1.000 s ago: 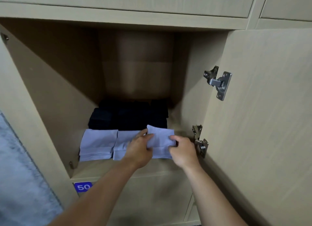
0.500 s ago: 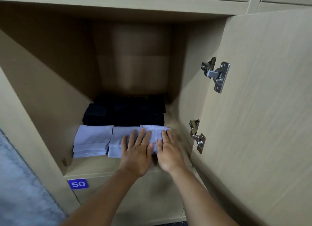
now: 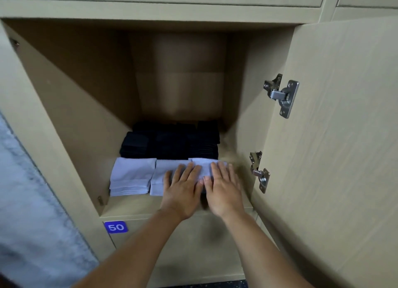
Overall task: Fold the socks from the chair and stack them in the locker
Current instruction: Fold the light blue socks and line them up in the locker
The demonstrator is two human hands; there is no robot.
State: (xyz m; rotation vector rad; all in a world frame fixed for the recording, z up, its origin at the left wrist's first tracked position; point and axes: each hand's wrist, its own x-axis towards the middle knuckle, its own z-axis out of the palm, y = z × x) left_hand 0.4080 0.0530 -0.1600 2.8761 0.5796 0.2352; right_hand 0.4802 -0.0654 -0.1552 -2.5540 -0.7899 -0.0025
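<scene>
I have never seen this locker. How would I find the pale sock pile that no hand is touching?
Look into the open locker above the blue label 50. Along its front edge lie pale folded socks, with dark socks behind. The untouched pile is leftmost, beside the left wall, clear of both hands.

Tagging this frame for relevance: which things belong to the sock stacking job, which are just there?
Job:
- left hand and right hand, flat on the rightmost pale blue folded sock stack
- other pale blue stacks
- dark folded socks behind
- locker

Just there:
- open door, hinges
- "50" label
- grey floor
</scene>
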